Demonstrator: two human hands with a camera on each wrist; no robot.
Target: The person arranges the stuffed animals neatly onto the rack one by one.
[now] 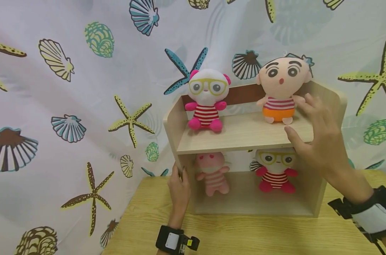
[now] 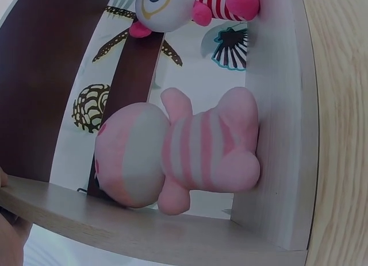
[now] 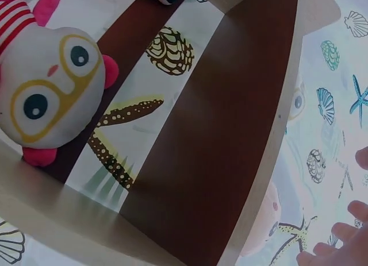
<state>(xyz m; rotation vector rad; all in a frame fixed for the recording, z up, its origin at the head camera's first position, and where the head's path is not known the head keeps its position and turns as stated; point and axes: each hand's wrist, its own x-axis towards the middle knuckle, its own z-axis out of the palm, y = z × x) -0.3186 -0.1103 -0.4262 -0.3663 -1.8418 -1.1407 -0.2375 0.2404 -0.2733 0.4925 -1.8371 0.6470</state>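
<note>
A small two-tier wooden shelf (image 1: 237,136) stands on the table. My left hand (image 1: 179,187) grips the front edge of its left side panel (image 2: 115,220). My right hand (image 1: 323,138) is at the upper tier's right end, fingers spread, beside a boy doll (image 1: 279,106) with orange shorts; whether they touch is unclear. A panda plush (image 1: 207,102) with yellow glasses sits at the upper left. Below are a pink striped plush (image 2: 195,151) on the left and another glasses-wearing panda plush (image 3: 52,88) on the right. The right wrist view shows only the right fingertips (image 3: 345,237).
The wood-grain table (image 1: 243,233) extends in front of the shelf. Behind and to the left hangs a white cloth (image 1: 84,88) printed with shells and starfish. A dark brown back strip (image 1: 243,94) runs across the shelf's upper tier.
</note>
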